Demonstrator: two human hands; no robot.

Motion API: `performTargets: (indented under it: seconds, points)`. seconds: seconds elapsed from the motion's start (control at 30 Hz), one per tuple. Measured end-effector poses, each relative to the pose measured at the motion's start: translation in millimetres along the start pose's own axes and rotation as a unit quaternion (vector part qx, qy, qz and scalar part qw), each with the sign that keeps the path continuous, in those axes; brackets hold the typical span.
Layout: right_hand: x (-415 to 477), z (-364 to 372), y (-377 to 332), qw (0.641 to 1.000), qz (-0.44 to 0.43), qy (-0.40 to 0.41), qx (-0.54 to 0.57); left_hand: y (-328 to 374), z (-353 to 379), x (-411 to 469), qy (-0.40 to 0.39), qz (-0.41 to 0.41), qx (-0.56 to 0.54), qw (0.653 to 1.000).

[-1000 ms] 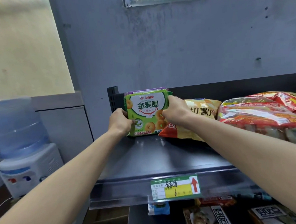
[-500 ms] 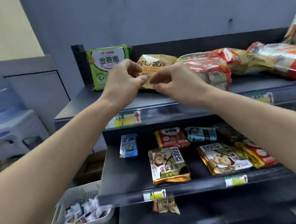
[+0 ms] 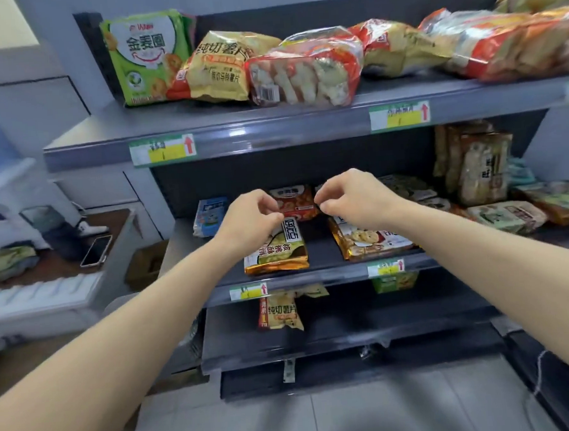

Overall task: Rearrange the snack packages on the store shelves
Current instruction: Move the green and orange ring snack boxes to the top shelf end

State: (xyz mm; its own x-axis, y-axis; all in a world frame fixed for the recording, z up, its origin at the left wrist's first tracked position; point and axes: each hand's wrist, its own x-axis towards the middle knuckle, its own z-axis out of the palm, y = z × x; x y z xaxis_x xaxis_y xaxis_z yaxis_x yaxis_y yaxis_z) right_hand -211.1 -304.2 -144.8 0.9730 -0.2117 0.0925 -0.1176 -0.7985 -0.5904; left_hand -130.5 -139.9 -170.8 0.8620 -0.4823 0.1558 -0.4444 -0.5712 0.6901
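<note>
1. The green pack [image 3: 147,57] stands upright at the left end of the top shelf [image 3: 271,129], its back to the rear panel. A second ago both hands were clasped round its sides; now nothing touches it.
2. The yellow crisp bag [image 3: 221,69] lies just right of the green pack, its left edge overlapping the pack's lower right corner. That looks like a finished placement, so this item seems done.
3. Both hands have dropped away from the green pack, below it and to its right, and now hover in front of the middle shelf [image 3: 330,272].
4. The left hand [image 3: 250,217] has its fingers [image 3: 269,213] curled in, tips close to the thumb, and they hold nothing.
5. The right hand [image 3: 352,201] matches it: curled fingers [image 3: 325,202], nearly closed and empty. The two hands are near each other but apart.
6. Between them, one shelf below the green pack, a small red pack [image 3: 294,203] shows at the back. Whether either hand touches it cannot be told.
7. A gold-edged biscuit bag [image 3: 278,249] lies flat under the left wrist, and a second gold bag [image 3: 367,237] lies under the right wrist.
8. Judgement: the work has moved from the top row to the row beneath the green pack, with the red pack the likeliest next pick. Much of that row lies scattered and flat, so plenty of tidying remains.
</note>
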Motion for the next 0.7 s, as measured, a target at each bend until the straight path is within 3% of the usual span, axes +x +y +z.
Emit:
performTargets:
  seconds: [0.27, 0.57, 0.7]
  points:
    - [45.4, 42.7, 43.7, 0.994, 0.09, -0.034, 0.055, -49.2, 38.8, 44.2, -0.034, -0.096, -0.036, 0.994]
    - [137.9, 87.7, 90.1, 0.985, 0.146, -0.039, 0.086, -106.5, 84.0, 142.3, -0.056, -0.144, -0.084, 0.984]
    - [176.0, 107.4, 108.0, 0.98, 0.163, -0.053, 0.098, -129.8, 99.8, 180.4, -0.058, -0.13, -0.007, 0.99]
